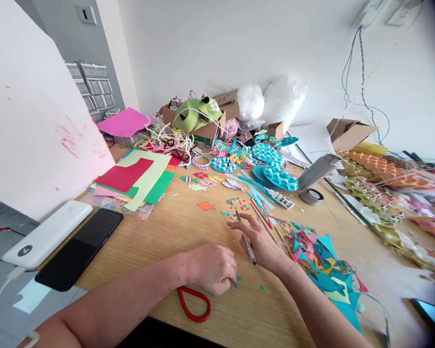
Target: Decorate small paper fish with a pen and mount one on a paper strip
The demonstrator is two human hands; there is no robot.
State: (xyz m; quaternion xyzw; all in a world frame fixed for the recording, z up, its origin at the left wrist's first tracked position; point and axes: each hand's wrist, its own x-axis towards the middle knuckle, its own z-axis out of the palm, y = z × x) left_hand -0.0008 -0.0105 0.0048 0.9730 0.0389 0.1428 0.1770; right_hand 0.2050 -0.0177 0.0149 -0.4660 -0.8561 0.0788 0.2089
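My left hand (213,268) rests on the wooden table with its fingers curled closed. A small blue paper piece (235,284) pokes out at its fingertips; most of what lies under the fingers is hidden. The red handle of a pair of scissors (196,319) shows below this wrist, its blades out of sight. In my right hand (259,241) a slim pen (249,249) lies slanted between the fingers. The fingertips of that hand are beside small coloured paper dots (238,204). An orange paper fish (206,206) lies left of the dots, with several patterned paper fish (199,187) behind it.
Coloured paper sheets (155,186), a black phone (80,249) and a white power bank (49,232) lie left. Glue (281,199), tape (311,195) and a metal flask (319,172) stand behind right. Paper scraps (311,246) crowd my right forearm. Boxes (206,133) line the wall.
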